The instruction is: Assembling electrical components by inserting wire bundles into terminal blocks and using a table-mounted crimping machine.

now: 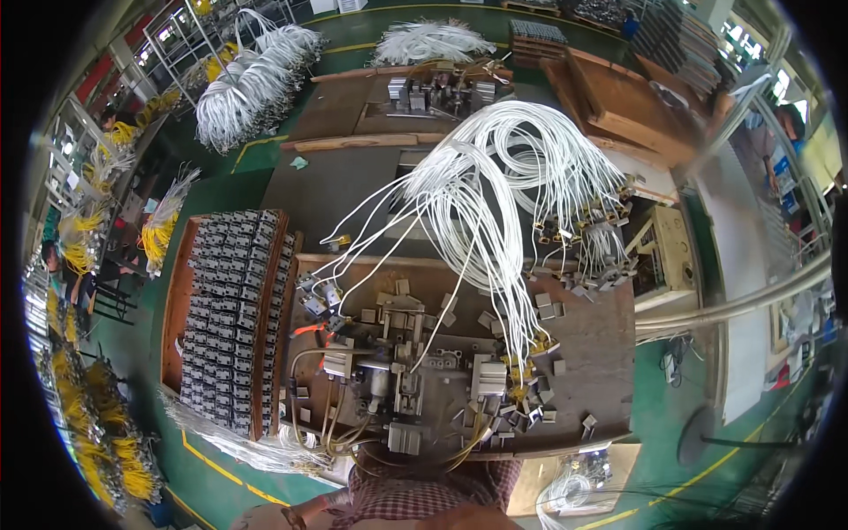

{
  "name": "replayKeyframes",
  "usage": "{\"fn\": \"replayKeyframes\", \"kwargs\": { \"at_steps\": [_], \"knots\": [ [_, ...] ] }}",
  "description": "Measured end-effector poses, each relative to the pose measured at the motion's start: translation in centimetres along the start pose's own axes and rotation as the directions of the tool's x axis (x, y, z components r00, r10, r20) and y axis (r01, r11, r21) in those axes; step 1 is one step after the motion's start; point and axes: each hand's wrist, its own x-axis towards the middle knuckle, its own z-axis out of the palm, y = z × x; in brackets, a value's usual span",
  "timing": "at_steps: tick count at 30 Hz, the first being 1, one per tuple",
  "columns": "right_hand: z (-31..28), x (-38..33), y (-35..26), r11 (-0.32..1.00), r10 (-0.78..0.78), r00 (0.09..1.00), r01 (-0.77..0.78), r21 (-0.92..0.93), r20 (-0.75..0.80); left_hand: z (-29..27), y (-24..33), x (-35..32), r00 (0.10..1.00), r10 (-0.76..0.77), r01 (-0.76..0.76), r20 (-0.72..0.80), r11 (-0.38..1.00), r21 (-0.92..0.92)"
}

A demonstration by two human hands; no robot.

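Observation:
At the lower edge, part of my left hand (pixel 311 507) shows beside my checked shirt, beyond a dark band at the wrist. Its fingers are hidden, so I cannot tell whether it holds anything. My right hand is not in view. In front of me, a metal fixture (pixel 415 349) with cylinders and hoses stands on the brown workbench (pixel 594 353). One white cable (pixel 449 311) runs down to the fixture. Small metal pieces (pixel 505 422) lie scattered to its right. Orange-handled pliers (pixel 309 330) rest at its left.
A wooden tray (pixel 168 353) of metal-and-black connector blocks (pixel 231 322) stands at the left. A large bundle of white cables (pixel 481 190) lies across the bench's far side. A beige box (pixel 676 252) and pale rails (pixel 733 309) border the right. Another fixture (pixel 439 91) stands farther back.

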Motion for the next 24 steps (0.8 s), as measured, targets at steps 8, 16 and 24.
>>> {"fn": "replayKeyframes", "kwargs": {
  "at_steps": [8,16,24],
  "knots": [
    [-0.2,-2.1,0.8,0.997,-0.038,0.997,0.042,-0.068,0.06,1.1,-7.7,5.0,0.98,0.198,-0.198,0.014,0.98,0.001],
    [0.1,-2.9,0.6,0.984,-0.051,0.988,0.075,-0.161,0.145,2.7,-7.4,10.6,0.933,0.359,-0.359,0.011,0.933,-0.019],
    [0.1,-5.0,1.2,0.98,-0.066,0.983,0.097,-0.174,0.174,4.4,-9.7,19.7,0.838,0.539,-0.542,0.081,0.84,0.014]
  ]
}}
